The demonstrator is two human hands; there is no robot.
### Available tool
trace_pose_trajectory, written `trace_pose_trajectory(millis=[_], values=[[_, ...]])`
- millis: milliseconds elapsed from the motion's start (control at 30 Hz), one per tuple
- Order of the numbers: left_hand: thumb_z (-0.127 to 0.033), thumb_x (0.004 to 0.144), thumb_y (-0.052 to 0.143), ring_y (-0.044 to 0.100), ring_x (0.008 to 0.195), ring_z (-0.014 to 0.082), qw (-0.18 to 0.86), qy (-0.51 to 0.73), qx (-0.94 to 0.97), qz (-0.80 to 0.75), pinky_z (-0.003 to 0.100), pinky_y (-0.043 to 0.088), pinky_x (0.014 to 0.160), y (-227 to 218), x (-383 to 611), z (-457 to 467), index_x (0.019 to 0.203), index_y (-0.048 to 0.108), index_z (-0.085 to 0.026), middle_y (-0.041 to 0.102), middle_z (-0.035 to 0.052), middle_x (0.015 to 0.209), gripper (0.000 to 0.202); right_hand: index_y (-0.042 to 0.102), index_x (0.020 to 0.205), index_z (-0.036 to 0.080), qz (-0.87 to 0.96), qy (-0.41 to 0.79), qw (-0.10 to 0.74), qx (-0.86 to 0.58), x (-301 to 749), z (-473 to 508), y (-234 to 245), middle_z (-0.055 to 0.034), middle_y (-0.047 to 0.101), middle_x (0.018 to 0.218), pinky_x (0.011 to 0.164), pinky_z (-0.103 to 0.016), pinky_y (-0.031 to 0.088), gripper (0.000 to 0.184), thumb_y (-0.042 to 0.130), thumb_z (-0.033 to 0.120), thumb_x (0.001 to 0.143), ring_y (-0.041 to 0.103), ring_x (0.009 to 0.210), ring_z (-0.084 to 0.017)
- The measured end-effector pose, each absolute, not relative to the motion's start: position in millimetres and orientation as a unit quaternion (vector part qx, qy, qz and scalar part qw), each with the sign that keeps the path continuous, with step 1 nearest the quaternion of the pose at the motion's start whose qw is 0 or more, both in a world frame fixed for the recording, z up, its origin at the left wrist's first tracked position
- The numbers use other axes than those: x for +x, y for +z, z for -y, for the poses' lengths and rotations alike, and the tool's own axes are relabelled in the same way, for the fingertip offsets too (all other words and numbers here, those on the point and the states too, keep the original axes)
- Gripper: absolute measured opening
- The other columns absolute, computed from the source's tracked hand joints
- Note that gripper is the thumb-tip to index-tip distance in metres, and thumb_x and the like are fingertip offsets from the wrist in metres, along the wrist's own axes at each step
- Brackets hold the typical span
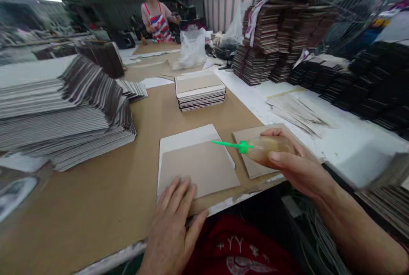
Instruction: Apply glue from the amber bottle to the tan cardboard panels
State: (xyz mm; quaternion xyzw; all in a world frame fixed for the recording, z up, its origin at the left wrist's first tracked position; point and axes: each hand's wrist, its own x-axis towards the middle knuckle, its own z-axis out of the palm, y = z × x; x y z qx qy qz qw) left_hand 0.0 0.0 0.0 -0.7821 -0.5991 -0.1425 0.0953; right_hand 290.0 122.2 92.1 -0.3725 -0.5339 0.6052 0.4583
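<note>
My left hand (174, 224) lies flat with fingers stretched out, pressing the near edge of a grey cardboard sheet (200, 166) that rests on a white sheet (187, 138). My right hand (295, 162) is wrapped round a small translucent glue bottle (266, 149) with a green nozzle (230, 144). The nozzle points left, just above the far right part of the cardboard sheet. A second brown cardboard piece (252, 136) lies under the right hand.
A small stack of finished boards (200, 90) sits further back on the brown table (96, 198). Tall fanned stacks (60, 109) stand at left, dark stacks (275, 45) at right. Another person (156, 15) works at the far end beside a plastic bag (191, 49).
</note>
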Motion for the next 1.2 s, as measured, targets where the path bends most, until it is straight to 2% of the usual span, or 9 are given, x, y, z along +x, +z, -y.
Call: trace_pose_trajectory(millis=[233, 333, 500, 733, 900, 1033, 1200], values=[[-0.045, 0.089, 0.057, 0.038, 0.136, 0.0283, 0.119, -0.13, -0.794, 0.582, 0.052, 0.039, 0.107, -7, 3, -1, 0.137, 0.047, -0.018, 0.046, 0.006, 0.146, 0.056, 0.054, 0.108, 0.024, 0.528, 0.61, 0.459, -0.373, 287, -126, 87, -0.0008, 0.059, 0.096, 0.075, -0.022, 0.051, 0.042, 0.08, 0.032, 0.076, 0.057, 0.087, -0.015], [-0.038, 0.089, 0.058, 0.041, 0.133, 0.0288, 0.125, -0.156, -0.796, 0.571, 0.052, 0.039, 0.105, -6, 4, 2, 0.133, 0.051, -0.019, 0.049, 0.0065, 0.143, 0.048, 0.054, 0.109, 0.024, 0.524, 0.609, 0.462, -0.376, 288, -126, 86, -0.0006, 0.059, 0.098, 0.077, -0.022, 0.05, 0.042, 0.08, 0.032, 0.077, 0.058, 0.088, -0.015], [-0.025, 0.09, 0.058, 0.045, 0.129, 0.0297, 0.128, -0.195, -0.793, 0.563, 0.051, 0.042, 0.101, -9, 11, 13, 0.13, 0.055, -0.017, 0.054, 0.0079, 0.139, 0.04, 0.052, 0.111, 0.024, 0.538, 0.606, 0.436, -0.391, 290, -122, 83, -0.0019, 0.061, 0.096, 0.069, -0.021, 0.05, 0.049, 0.081, 0.037, 0.074, 0.059, 0.083, -0.016], [-0.004, 0.083, 0.06, 0.047, 0.128, 0.0293, 0.078, -0.272, -0.789, 0.546, 0.051, 0.041, 0.105, -11, 20, 34, 0.126, 0.058, -0.011, 0.057, 0.0134, 0.132, 0.043, 0.049, 0.114, 0.027, 0.589, 0.614, 0.361, -0.381, 267, -117, 79, -0.0016, 0.06, 0.097, 0.06, -0.022, 0.047, 0.055, 0.082, 0.043, 0.073, 0.057, 0.077, -0.016], [-0.002, 0.077, 0.069, 0.06, 0.106, 0.0261, 0.121, -0.363, -0.708, 0.593, 0.047, 0.048, 0.09, -14, 8, 48, 0.115, 0.065, -0.015, 0.066, 0.0121, 0.112, 0.04, 0.049, 0.11, 0.027, 0.643, 0.601, 0.308, -0.36, 235, -110, 75, 0.0025, 0.055, 0.087, 0.053, -0.02, 0.041, 0.049, 0.08, 0.044, 0.076, 0.049, 0.067, -0.012], [-0.002, 0.073, 0.073, 0.062, 0.093, 0.0232, 0.166, -0.378, -0.653, 0.635, 0.044, 0.049, 0.082, -21, -11, 56, 0.107, 0.068, -0.014, 0.069, 0.0106, 0.1, 0.037, 0.048, 0.114, 0.029, 0.684, 0.599, 0.28, -0.309, 214, -104, 67, 0.0016, 0.053, 0.093, 0.059, -0.023, 0.042, 0.044, 0.076, 0.038, 0.081, 0.051, 0.074, -0.014], [0.004, 0.068, 0.074, 0.064, 0.091, 0.0217, 0.176, -0.383, -0.667, 0.614, 0.042, 0.052, 0.081, -29, -23, 59, 0.106, 0.068, -0.014, 0.07, 0.0094, 0.098, 0.042, 0.048, 0.115, 0.026, 0.783, 0.505, 0.264, -0.249, 196, -105, 65, -0.001, 0.051, 0.101, 0.072, -0.031, 0.044, 0.04, 0.071, 0.033, 0.083, 0.051, 0.086, -0.018]])
